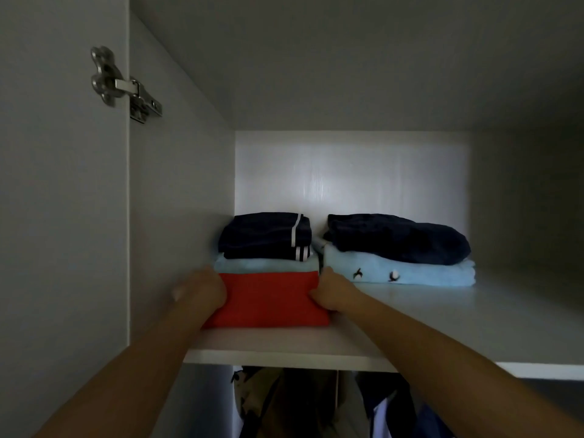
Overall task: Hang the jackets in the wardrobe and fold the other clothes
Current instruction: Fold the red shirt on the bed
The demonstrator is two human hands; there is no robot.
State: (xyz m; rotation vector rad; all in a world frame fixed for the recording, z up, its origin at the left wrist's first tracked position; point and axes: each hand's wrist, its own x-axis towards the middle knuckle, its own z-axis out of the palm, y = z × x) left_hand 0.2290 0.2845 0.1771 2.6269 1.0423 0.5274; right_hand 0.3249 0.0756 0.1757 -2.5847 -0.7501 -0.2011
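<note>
A red folded garment lies flat and squared at the front left of the wardrobe shelf; it rests against a pale-blue-and-navy pile behind. The left hand and right hand grip its sides; fingers clamped on the cloth.

The left hand is showing only as a blur at the left side of the red folded garment, its grip not telling. Under the shelf's front edge, hanging clothes are sitting in deep shadow, the picture's bottom edge cutting them off.
</note>
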